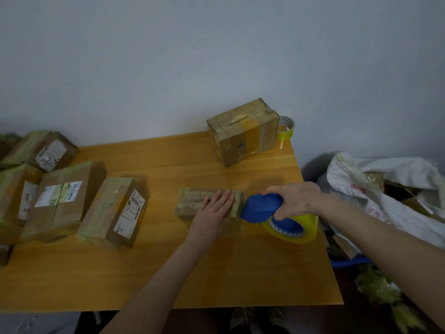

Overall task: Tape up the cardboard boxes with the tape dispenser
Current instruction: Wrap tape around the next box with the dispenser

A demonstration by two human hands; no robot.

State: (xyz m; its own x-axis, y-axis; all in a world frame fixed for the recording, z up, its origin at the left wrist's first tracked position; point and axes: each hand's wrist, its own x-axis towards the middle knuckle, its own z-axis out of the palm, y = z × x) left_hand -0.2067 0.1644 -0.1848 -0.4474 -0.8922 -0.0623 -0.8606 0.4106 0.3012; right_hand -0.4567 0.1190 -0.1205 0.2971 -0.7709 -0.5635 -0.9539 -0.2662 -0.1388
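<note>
Small box (pixel 207 201) is pinned flat by the left hand (pixel 214 208), fingers straight, while the blue tape dispenser (pixel 262 208) is gripped in the right hand (pixel 296 198) at its end — mid-job, with the left-side boxes (pixel 60 196) looking taped already.

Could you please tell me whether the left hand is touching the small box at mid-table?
Touching. The head view shows the left hand lying flat, fingers straight, on top of the small cardboard box, with no gap visible.

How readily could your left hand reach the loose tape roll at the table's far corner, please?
Probably not directly: the left hand lies flat on the small box, and the tall box partly blocks the tape roll.
</note>
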